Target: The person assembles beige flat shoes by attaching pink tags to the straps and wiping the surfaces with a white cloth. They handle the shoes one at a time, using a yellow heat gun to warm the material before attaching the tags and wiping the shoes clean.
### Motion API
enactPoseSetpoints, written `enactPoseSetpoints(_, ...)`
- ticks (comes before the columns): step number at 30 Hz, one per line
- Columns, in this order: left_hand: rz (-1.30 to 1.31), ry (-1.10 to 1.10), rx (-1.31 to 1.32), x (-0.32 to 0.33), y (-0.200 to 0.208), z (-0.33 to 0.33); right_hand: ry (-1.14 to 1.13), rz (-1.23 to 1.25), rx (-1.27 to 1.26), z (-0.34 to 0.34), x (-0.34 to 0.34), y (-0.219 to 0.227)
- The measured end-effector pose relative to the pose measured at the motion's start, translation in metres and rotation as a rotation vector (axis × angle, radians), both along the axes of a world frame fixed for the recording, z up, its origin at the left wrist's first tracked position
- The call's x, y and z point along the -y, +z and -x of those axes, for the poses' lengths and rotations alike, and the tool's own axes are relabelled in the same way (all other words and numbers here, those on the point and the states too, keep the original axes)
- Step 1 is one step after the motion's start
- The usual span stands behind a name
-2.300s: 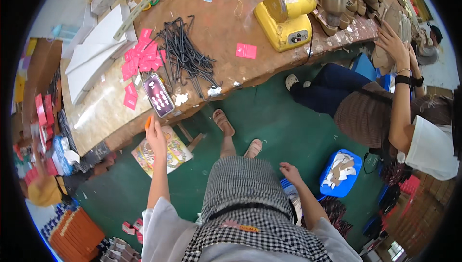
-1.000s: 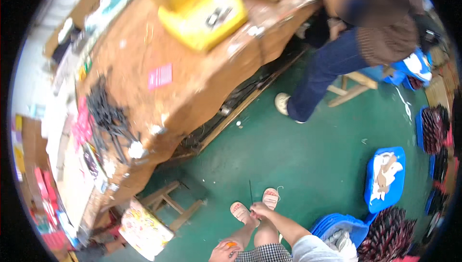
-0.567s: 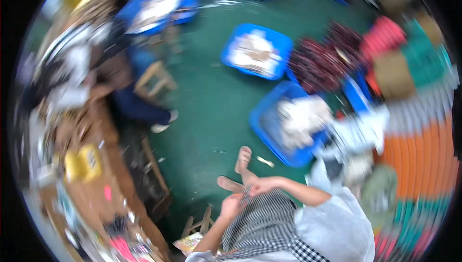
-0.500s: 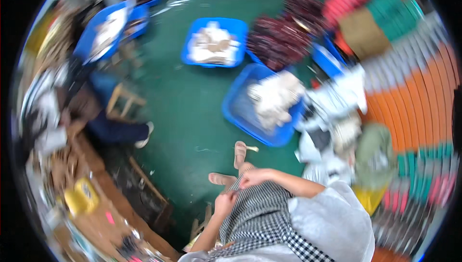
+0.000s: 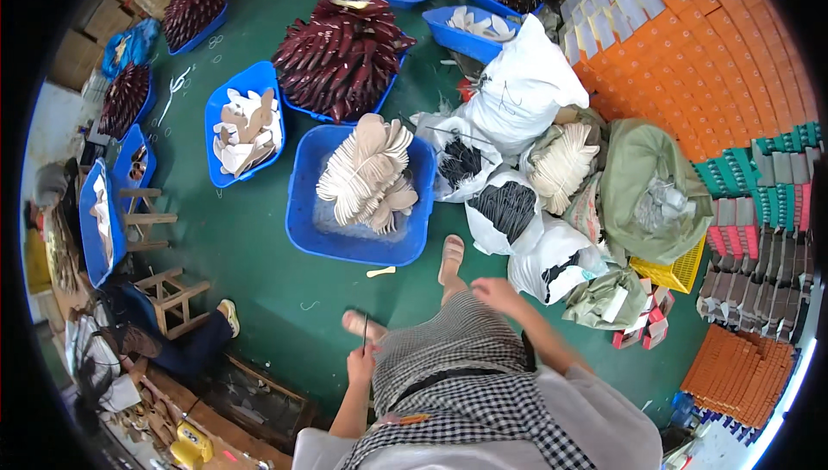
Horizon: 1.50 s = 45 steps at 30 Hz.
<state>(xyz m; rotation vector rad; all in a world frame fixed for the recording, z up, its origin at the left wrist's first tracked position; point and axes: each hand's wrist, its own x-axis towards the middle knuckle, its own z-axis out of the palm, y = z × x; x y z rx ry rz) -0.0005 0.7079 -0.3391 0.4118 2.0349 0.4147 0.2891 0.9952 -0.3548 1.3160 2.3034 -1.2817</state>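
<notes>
My left hand (image 5: 360, 365) is closed on a thin dark strip (image 5: 365, 332) that sticks up from the fingers beside my apron. Out to the other side, my right hand (image 5: 495, 296) hangs loosely with its fingers apart and nothing visible in it. Ahead of my feet stands a blue tub (image 5: 358, 246) with bundles of cream insole-shaped pieces (image 5: 366, 164) fanned in it. To its right, open white sacks hold black strands (image 5: 506, 209) and a cream bundle (image 5: 563, 164). A small pale piece (image 5: 380, 272) lies on the green floor near the tub.
Another blue tub (image 5: 244, 172) holds loose white and tan pieces. Behind stands a heap of dark red pieces (image 5: 341, 60). A green sack (image 5: 634, 155) and stacked orange boxes (image 5: 690, 65) line the right. A person's leg (image 5: 203, 341) and a wooden stool (image 5: 172, 297) are at left.
My view has swung toward the right, bringing the sacks and stacked boxes further into view. My hands, close together before, are now apart, the right one out to the right.
</notes>
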Motion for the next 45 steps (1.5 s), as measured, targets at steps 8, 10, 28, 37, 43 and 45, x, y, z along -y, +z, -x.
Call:
enactPoseSetpoints(8,-0.117,-0.053,0.157,-0.218,-0.003,-0.053,-0.145,0.009,-0.016,0.006,-0.224,-0.045)
enactPoseSetpoints(10,-0.087,-0.065,0.220,-0.264,-0.015,-0.054,-0.119,0.012,0.041,0.016,-0.255,-0.067)
enactPoseSetpoints(28,-0.342,-1.014,-0.829,-0.713,-0.423,0.029,0.117,-0.294,0.522,0.084,-0.471,-0.442)
enactPoseSetpoints(37,-0.122,-0.660,-0.335,-0.671,-0.399,-0.022,-0.818,0.721,-0.269,0.054,-0.381,-0.411)
enactPoseSetpoints(43,-0.283,0.373,0.175,-0.587,-0.340,-0.059,-0.434,0.436,-0.328,0.119,-0.349,-0.351)
enactPoseSetpoints(45,-0.176,0.587,0.222,-0.577,-0.360,-0.046,0.029,0.158,-0.177,0.128,-0.348,-0.335)
